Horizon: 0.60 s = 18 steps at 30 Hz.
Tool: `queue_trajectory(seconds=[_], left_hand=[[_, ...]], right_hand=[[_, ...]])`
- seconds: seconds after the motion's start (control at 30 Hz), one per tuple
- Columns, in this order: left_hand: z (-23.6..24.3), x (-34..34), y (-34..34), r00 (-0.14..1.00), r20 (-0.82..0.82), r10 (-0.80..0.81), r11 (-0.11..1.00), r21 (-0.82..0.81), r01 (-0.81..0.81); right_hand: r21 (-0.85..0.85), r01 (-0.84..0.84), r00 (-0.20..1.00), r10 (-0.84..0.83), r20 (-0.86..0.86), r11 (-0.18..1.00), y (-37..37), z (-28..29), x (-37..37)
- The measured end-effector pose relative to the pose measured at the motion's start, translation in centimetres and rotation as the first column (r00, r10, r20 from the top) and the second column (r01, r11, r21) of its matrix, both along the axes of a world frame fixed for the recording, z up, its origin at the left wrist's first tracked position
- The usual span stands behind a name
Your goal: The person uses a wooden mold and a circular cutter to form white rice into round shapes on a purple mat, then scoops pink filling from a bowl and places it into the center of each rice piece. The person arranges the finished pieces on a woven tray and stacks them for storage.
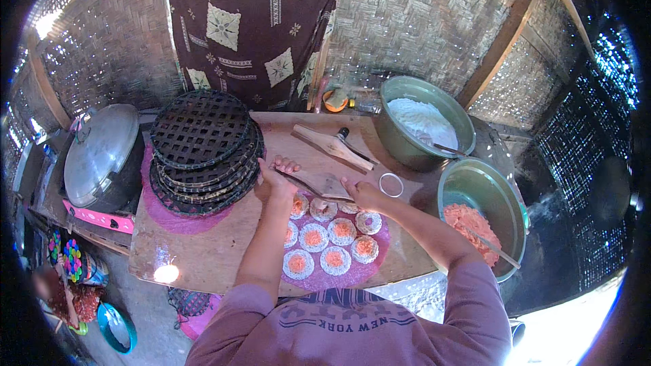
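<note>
My left hand [277, 177] and my right hand [366, 195] grip opposite ends of a long flat strip [312, 184], dark along its near edge; its exact kind I cannot make out. It is held slantwise over the far edge of a round pink mesh sheet [377, 257]. Several white discs lie on that sheet, most topped with orange shreds, such as this disc [313, 238]. The strip and my right hand partly cover the farthest discs. A thin white ring [390, 185] rests on the board just beyond my right hand.
A stack of round dark lattice trays [201, 129] stands left, beside a large lidded metal pot [102, 156]. At right are a green basin of white powder [424, 122] and one of orange mash [475, 230]. A wooden tool [332, 146] lies behind. Someone [64, 291] sits lower left.
</note>
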<state>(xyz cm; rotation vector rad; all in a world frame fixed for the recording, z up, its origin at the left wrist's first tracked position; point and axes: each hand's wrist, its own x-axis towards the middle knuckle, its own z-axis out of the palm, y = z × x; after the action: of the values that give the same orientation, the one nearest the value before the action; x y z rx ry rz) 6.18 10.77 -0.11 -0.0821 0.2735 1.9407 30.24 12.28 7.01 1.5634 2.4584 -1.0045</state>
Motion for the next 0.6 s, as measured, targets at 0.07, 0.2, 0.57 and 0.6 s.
queue_trajectory(seconds=[0.07,0.2,0.57,0.6], left_hand=[[0.3,0.3,-0.1,1.0,0.011,0.023,1.0,0.014,-0.023],[0.3,1.4,-0.8,0.995,0.094,0.038,0.999,-0.016,-0.037],[4.7,-0.2,-0.5,0.985,-0.17,-0.009,0.989,0.141,0.034],[5.5,0.0,-0.2,0.987,-0.16,-0.012,0.987,0.159,0.038]], right_hand=[[0.048,-0.056,0.998,0.056,0.015,0.997,0.8,0.0,0.0],[0.083,-0.101,0.995,0.098,0.037,0.991,1.1,0.3,0.7],[0.23,-0.055,0.984,0.092,-0.154,0.972,0.3,0.5,0.5],[0.218,-0.043,0.982,0.081,-0.171,0.975,0.7,1.2,0.7]])
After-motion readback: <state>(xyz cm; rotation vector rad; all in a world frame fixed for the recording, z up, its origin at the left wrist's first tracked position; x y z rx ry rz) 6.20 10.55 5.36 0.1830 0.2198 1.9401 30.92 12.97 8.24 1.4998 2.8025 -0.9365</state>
